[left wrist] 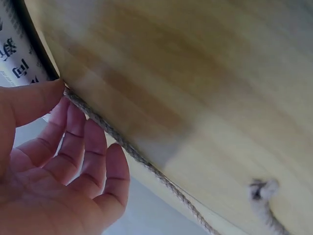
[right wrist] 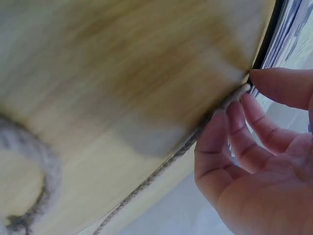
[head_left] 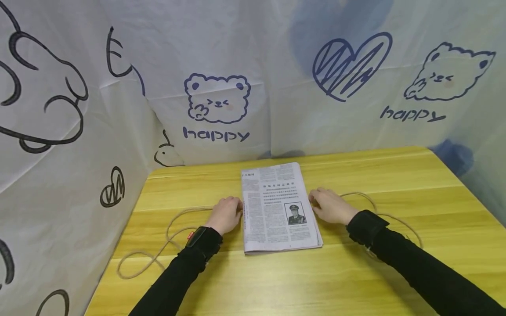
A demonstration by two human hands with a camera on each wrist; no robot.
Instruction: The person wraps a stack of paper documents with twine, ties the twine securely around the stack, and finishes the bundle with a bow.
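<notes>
A folded newspaper point(head_left: 272, 210) lies flat on the table, with columns of print and a small portrait photo on top. At its left edge my left hand point(head_left: 226, 214) pinches a thin tan rope point(left wrist: 132, 149) between thumb and fingertips, right against the paper. Across from it, my right hand point(head_left: 330, 205) pinches rope point(right wrist: 161, 169) at the right edge in the same way. Whatever rope runs beneath the newspaper is hidden. Loose loops of rope point(head_left: 132, 276) trail over the tabletop outside the left hand, and another loop point(head_left: 407, 226) curves beyond the right wrist.
The yellow wood-grain table point(head_left: 292, 285) has rounded back corners. White cloth point(head_left: 272, 87) printed with bears, hearts and the word "happy" hangs behind it and along the sides. Both forearms wear black sleeves point(head_left: 415, 259) and dark wrist straps.
</notes>
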